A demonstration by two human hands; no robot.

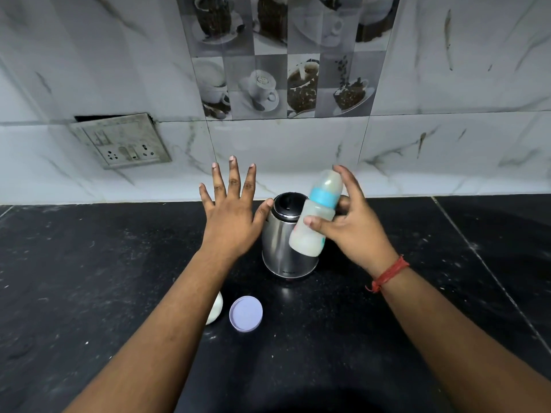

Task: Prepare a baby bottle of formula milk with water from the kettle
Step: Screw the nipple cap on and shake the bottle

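Note:
My right hand (354, 225) grips a baby bottle (317, 214) with a blue collar and clear cap, tilted with its top to the upper right; whitish liquid fills its lower part. Behind it a steel kettle (278, 248) with a black lid stands upright on the black counter (119, 278). My left hand (231, 213) hovers flat with fingers spread, just left of the kettle, thumb near its lid, holding nothing. A lilac round lid (246, 313) lies upside down on the counter in front of the kettle. A white object (215, 308) is mostly hidden under my left forearm.
A marble-tiled wall rises behind the counter, with a grimy switch and socket plate (122, 141) at the left. A seam (489, 269) in the counter runs diagonally at the right. A red thread band (387, 274) circles my right wrist.

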